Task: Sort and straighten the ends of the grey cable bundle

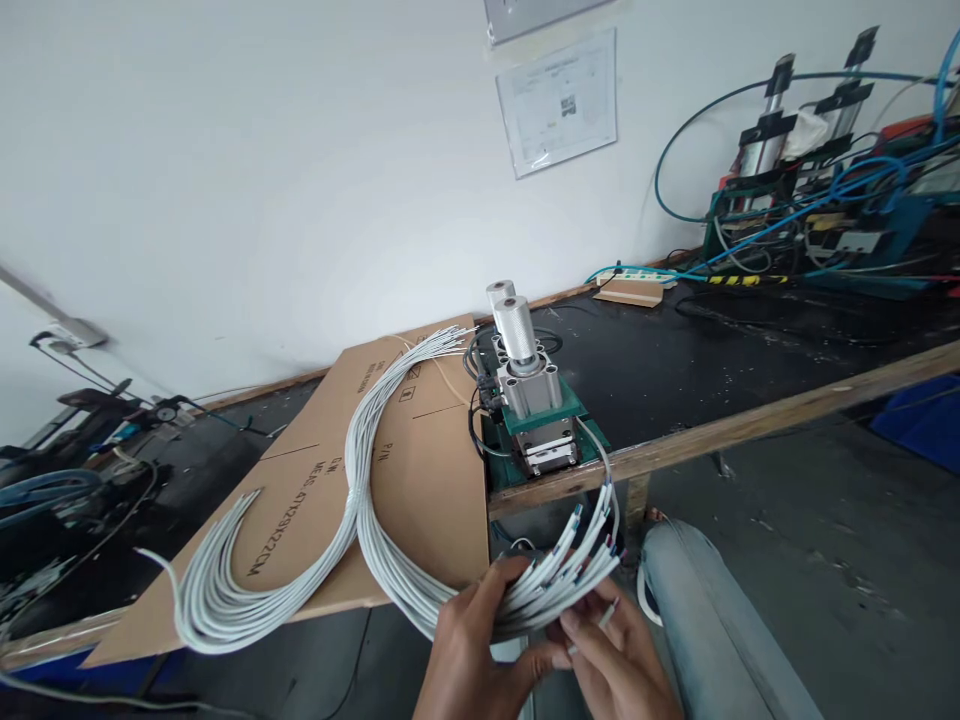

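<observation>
left hand [469,655] clamped on grey wire bundle [360,500] near its ends | right hand [619,665] pinching one wire end [607,612] | one wire at pneumatic press [534,415] on worktop [720,430], most of the bundle looks undone

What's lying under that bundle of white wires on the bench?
A flattened cardboard sheet lies under the white wire bundle, itself resting on the black bench. The bench surface beneath the cardboard is covered and cannot be seen.

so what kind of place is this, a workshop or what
Most likely a small wire-processing workshop. A pneumatic press sits on a rough black bench, the left hand holds a bundle of grey wires, and more machines with blue air hoses stand along the wall.
</observation>
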Motion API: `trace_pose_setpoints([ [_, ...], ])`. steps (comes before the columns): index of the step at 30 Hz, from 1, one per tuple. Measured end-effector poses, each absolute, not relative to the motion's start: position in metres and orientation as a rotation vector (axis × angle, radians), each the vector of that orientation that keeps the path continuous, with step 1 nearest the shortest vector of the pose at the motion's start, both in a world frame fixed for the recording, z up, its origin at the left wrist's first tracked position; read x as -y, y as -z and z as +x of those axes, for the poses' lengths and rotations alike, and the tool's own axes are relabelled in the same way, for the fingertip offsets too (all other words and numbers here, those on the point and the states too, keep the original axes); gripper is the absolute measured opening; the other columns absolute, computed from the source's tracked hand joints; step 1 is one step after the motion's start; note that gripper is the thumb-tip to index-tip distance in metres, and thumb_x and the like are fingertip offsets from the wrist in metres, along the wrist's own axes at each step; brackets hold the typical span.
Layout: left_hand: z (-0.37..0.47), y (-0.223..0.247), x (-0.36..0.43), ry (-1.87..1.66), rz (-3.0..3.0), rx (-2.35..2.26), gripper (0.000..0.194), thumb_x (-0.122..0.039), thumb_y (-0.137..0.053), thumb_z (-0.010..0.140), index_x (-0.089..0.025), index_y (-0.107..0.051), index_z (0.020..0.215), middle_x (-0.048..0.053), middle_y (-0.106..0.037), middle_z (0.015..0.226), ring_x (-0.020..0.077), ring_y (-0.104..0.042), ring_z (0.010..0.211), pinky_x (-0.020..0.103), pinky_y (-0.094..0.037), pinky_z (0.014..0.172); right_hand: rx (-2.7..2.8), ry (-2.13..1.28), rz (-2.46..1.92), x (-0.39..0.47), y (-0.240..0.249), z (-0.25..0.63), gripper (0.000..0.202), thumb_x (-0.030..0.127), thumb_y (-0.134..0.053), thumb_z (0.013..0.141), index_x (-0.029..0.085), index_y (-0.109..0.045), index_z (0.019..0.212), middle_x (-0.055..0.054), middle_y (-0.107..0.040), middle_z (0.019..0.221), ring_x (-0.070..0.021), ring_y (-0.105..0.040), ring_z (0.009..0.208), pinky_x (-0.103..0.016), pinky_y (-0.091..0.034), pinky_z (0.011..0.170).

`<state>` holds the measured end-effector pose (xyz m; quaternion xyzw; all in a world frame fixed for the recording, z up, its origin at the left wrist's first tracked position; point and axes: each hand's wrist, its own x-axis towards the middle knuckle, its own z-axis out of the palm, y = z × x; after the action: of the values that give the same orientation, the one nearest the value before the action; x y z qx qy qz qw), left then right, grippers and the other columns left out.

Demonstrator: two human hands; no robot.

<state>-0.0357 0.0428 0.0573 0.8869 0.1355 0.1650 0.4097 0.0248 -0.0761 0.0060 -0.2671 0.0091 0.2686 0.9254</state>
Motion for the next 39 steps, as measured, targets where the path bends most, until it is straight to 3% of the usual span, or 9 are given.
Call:
trace_pose_setpoints([
  [7,-0.031,-0.062,-0.04,-0.482,2.433,-0.295,0.037,-0.058,-0.063,0.094,-0.024,-0.072,0.102,0.0,-0.073,0.085,0.0178,-0.067,0.073,0.022,-0.047,0.068,-0.115,-0.616,-0.618,0.079,-0.014,0.025,0.05,0.053,-0.096,0.057,0.027,-0.078,0.097,-0.006,-0.077,0.11,-0.0281,-0.067,0.118,-0.035,-0.053,0.1],
  [12,-0.038,-0.045,-0.048,-0.625,2.713,-0.053,0.08,-0.064,-0.08,0.073,-0.022,-0.058,0.136,0.011,-0.074,0.116,0.0289,-0.074,0.096,0.03,-0.055,0.082,-0.135,-0.688,-0.665,0.084,-0.018,0.021,0.057,0.056,-0.094,0.058,0.03,-0.079,0.107,-0.004,-0.074,0.124,-0.0268,-0.06,0.13,-0.033,-0.047,0.108],
  [15,-0.036,-0.04,-0.046,-0.621,2.628,-0.158,0.047,-0.042,-0.073,0.089,-0.025,-0.059,0.131,0.006,-0.076,0.105,0.0253,-0.073,0.088,0.028,-0.052,0.076,-0.087,-0.712,-0.632,0.085,-0.023,0.019,0.059,0.053,-0.093,0.063,0.035,-0.077,0.116,0.0,-0.068,0.135,-0.0254,-0.052,0.138,-0.032,-0.041,0.114],
  [17,-0.034,-0.041,-0.042,-0.57,2.482,-0.274,0.034,-0.041,-0.07,0.092,-0.026,-0.064,0.121,0.002,-0.076,0.096,0.0224,-0.072,0.08,0.026,-0.048,0.072,-0.066,-0.715,-0.603,0.085,-0.022,0.018,0.055,0.051,-0.091,0.067,0.035,-0.076,0.117,0.0,-0.067,0.137,-0.0259,-0.051,0.14,-0.034,-0.039,0.116],
  [21,-0.03,-0.052,-0.037,-0.457,2.332,-0.354,0.04,-0.058,-0.072,0.086,-0.024,-0.073,0.106,0.001,-0.076,0.083,0.0197,-0.065,0.068,0.024,-0.039,0.06,-0.089,-0.626,-0.623,0.082,-0.013,0.019,0.046,0.048,-0.092,0.067,0.029,-0.077,0.106,-0.005,-0.073,0.126,-0.0292,-0.055,0.136,-0.038,-0.044,0.112],
  [24,-0.029,-0.058,-0.036,-0.442,2.299,-0.369,0.038,-0.059,-0.073,0.086,-0.023,-0.075,0.098,0.0,-0.073,0.077,0.0175,-0.061,0.065,0.023,-0.034,0.057,-0.064,-0.598,-0.627,0.081,-0.018,0.024,0.049,0.052,-0.093,0.063,0.025,-0.078,0.1,-0.009,-0.076,0.114,-0.0321,-0.063,0.125,-0.04,-0.051,0.104],
  [27,-0.029,-0.06,-0.037,-0.407,2.257,-0.385,0.039,-0.058,-0.076,0.083,-0.02,-0.071,0.093,-0.002,-0.066,0.069,0.0142,-0.053,0.059,0.022,-0.032,0.057,-0.004,-0.611,-0.609,0.082,-0.03,0.029,0.046,0.056,-0.092,0.062,0.027,-0.08,0.096,-0.007,-0.077,0.104,-0.0275,-0.069,0.108,-0.035,-0.052,0.1],
  [33,-0.033,-0.065,-0.049,-0.228,2.314,-0.24,0.035,-0.048,-0.049,0.103,-0.017,-0.064,0.095,0.001,-0.062,0.072,0.0138,-0.053,0.063,0.021,-0.036,0.061,0.032,-0.632,-0.664,0.082,-0.027,0.031,0.038,0.053,-0.089,0.069,0.029,-0.079,0.097,-0.005,-0.075,0.101,-0.0234,-0.068,0.1,-0.032,-0.05,0.096],
  [39,-0.032,-0.066,-0.049,-0.174,2.345,-0.254,0.042,-0.049,-0.042,0.106,-0.015,-0.064,0.098,0.004,-0.066,0.077,0.0153,-0.056,0.066,0.022,-0.037,0.062,0.062,-0.597,-0.684,0.076,-0.014,0.032,0.035,0.049,-0.089,0.07,0.025,-0.075,0.092,-0.004,-0.075,0.096,-0.0224,-0.068,0.097,-0.031,-0.05,0.093],
])
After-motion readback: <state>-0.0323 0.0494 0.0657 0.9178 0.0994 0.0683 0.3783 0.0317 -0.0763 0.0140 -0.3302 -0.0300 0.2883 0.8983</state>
